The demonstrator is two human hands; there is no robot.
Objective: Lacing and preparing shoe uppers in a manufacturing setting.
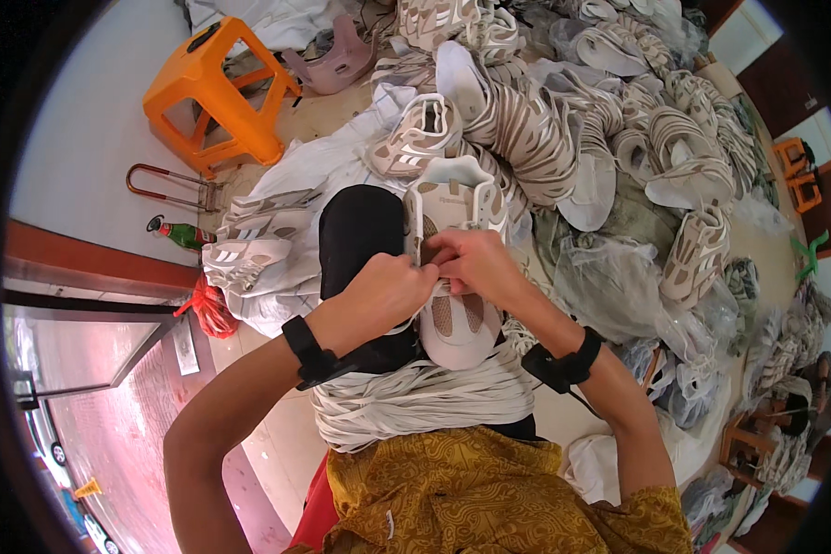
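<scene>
A beige and white sneaker [460,337] rests on my lap, toe toward me, its tongue raised at the far end. Over its eyelets my left hand [383,294] and my right hand [475,265] meet, fingertips pinched together. Whatever lies between the fingers is too small and covered to make out. Under my left wrist is my black-clad thigh [362,226], just left of the sneaker. A thick bundle of white shoelaces [420,402] lies across my lap, below the sneaker's toe. Both wrists wear black bands.
Many similar sneakers lie heaped ahead and to the right, several nested in a curved row [531,138]. Clear plastic bags [609,286] lie among them. At the left are more sneakers [249,254] on white sheeting, a green bottle [183,233] and an orange stool [217,97].
</scene>
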